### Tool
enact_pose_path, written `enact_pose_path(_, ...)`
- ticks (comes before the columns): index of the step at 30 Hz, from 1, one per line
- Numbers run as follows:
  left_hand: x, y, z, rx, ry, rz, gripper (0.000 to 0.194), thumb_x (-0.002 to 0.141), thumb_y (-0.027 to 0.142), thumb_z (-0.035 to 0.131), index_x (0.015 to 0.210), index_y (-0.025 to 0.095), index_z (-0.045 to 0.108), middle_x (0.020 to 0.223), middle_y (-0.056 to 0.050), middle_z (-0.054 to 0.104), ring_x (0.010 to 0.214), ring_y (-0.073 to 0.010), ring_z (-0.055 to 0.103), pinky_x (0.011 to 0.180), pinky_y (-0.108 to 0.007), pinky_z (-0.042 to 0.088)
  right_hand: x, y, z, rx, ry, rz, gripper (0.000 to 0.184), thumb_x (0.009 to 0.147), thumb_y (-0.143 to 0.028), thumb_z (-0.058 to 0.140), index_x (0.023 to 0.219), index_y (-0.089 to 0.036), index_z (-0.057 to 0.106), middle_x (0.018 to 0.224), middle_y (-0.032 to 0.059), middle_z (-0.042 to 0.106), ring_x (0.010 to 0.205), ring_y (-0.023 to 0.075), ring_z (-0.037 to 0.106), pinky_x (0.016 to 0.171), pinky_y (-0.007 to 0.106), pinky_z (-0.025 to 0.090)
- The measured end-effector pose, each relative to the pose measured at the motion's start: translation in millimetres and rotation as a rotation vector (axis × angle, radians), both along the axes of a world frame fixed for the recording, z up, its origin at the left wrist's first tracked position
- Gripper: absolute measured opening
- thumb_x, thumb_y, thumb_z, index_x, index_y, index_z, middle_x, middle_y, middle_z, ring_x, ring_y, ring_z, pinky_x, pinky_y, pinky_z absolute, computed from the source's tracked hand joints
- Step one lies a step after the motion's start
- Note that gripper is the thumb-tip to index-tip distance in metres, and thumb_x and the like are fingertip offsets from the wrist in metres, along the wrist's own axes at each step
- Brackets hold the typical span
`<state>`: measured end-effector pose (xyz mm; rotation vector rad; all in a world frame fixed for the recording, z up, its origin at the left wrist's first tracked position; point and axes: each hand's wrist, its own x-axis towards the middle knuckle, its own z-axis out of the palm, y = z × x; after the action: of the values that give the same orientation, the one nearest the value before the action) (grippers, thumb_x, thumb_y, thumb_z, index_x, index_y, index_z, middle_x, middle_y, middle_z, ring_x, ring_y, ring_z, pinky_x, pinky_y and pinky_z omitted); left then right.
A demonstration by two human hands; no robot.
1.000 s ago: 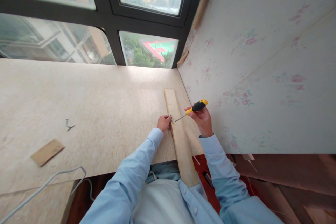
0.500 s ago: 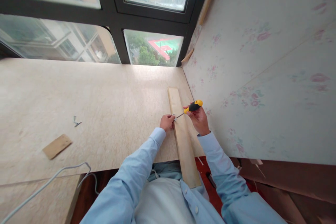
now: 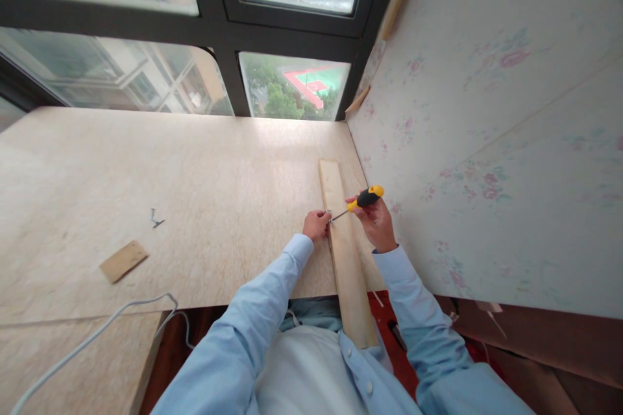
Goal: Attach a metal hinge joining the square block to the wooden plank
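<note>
In my right hand (image 3: 377,224) is a yellow-and-black screwdriver (image 3: 366,198), its shaft slanting down to the left. The tip meets a small metal piece (image 3: 330,217) at the left edge of a pale wooden board (image 3: 348,259). My left hand (image 3: 316,225) pinches that metal piece against the board; it is too small to tell its exact kind. Lengthwise the board lies on the stone-look ledge, its near end sticking out over the edge toward my body.
Loose small metal hardware (image 3: 156,219) lies on the ledge (image 3: 219,175) to the left, near a brown flat piece (image 3: 123,261). A pale cable (image 3: 97,335) runs across the lower left. A flowered wall (image 3: 477,142) bounds the right side, a dark-framed window (image 3: 219,35) the back.
The whole view has shifted slightly, so things sit a little further right. Both hands, the screwdriver and the board hold nearly the same positions relative to each other.
</note>
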<state>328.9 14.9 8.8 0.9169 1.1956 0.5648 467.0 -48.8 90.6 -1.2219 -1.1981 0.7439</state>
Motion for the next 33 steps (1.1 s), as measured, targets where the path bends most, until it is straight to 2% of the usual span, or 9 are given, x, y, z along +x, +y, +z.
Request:
enact_pose_path(5,0.1,0.0,-0.7,0.007,0.007,-0.004,0.020,0.083,0.028,0.065,0.071,0.012,0.060,0.053,0.002,0.052,0.044,-0.0089,0.049,0.044,-0.019,0.041,1.1,1.7,-1.7,-0.010,0.018,-0.017,0.036,0.083,-0.041,0.071,0.108,-0.023,0.053,0.105,0.0079,0.072,0.098,0.0212,0.069,0.090,0.039,0.055)
enact_pose_path(11,0.0,0.2,-1.0,0.017,0.014,-0.003,0.021,0.082,0.028,0.066,0.070,0.012,0.061,0.052,0.002,0.051,0.044,-0.0091,0.049,0.045,-0.020,0.041,-0.1,8.4,-5.6,-0.036,0.016,-0.102,0.041,0.074,-0.043,0.078,0.099,-0.023,0.052,0.096,0.0049,0.071,0.091,0.0214,0.070,0.082,0.038,0.058)
enact_pose_path(15,0.1,-0.2,-0.7,0.018,0.009,0.001,0.019,0.083,0.026,0.064,0.071,0.012,0.061,0.052,0.003,0.051,0.043,-0.0088,0.047,0.044,-0.020,0.039,-0.5,13.5,-7.2,-0.041,-0.141,-0.275,0.053,0.062,-0.048,0.085,0.094,-0.023,0.051,0.083,0.0005,0.064,0.074,0.0196,0.066,0.071,0.035,0.057)
enact_pose_path(20,-0.1,-0.7,0.3,0.020,0.008,0.000,0.018,0.085,0.024,0.061,0.071,0.012,0.060,0.052,0.003,0.050,0.042,-0.0088,0.046,0.043,-0.020,0.040,-1.0,14.5,-4.7,-0.063,-0.328,-0.371,0.049,0.062,-0.054,0.083,0.084,-0.022,0.054,0.073,0.0005,0.060,0.063,0.0189,0.058,0.067,0.037,0.054)
enact_pose_path(23,-0.6,-0.9,1.1,0.024,0.016,0.001,0.018,0.085,0.024,0.061,0.071,0.012,0.059,0.052,0.002,0.051,0.043,-0.0096,0.049,0.044,-0.021,0.042,-3.1,12.9,-1.8,-0.065,-0.285,-0.300,0.048,0.065,-0.054,0.081,0.088,-0.021,0.056,0.081,0.0036,0.066,0.071,0.0203,0.063,0.070,0.036,0.055)
enact_pose_path(27,-1.0,-0.9,1.7,0.029,0.030,0.002,0.018,0.084,0.024,0.063,0.072,0.012,0.061,0.052,0.002,0.051,0.044,-0.0093,0.049,0.044,-0.020,0.042,-5.3,11.4,1.6,-0.048,-0.085,-0.119,0.050,0.071,-0.049,0.079,0.105,-0.023,0.053,0.101,0.0071,0.071,0.090,0.0224,0.069,0.080,0.039,0.057)
enact_pose_path(30,-0.9,-0.7,2.0,0.029,0.029,-0.002,0.016,0.085,0.024,0.063,0.075,0.011,0.062,0.053,0.002,0.052,0.044,-0.0089,0.049,0.044,-0.019,0.042,-3.6,10.6,3.4,-0.061,0.027,-0.008,0.054,0.074,-0.045,0.079,0.113,-0.024,0.048,0.100,0.0071,0.073,0.092,0.0216,0.071,0.087,0.042,0.057)
enact_pose_path(33,-0.8,-0.5,1.7,0.032,0.032,-0.001,0.017,0.085,0.024,0.063,0.073,0.011,0.062,0.053,0.002,0.053,0.044,-0.0086,0.049,0.043,-0.019,0.040,0.3,9.9,4.6,-0.081,0.033,0.025,0.053,0.075,-0.044,0.078,0.113,-0.023,0.048,0.101,0.0079,0.074,0.095,0.0218,0.071,0.090,0.044,0.055)
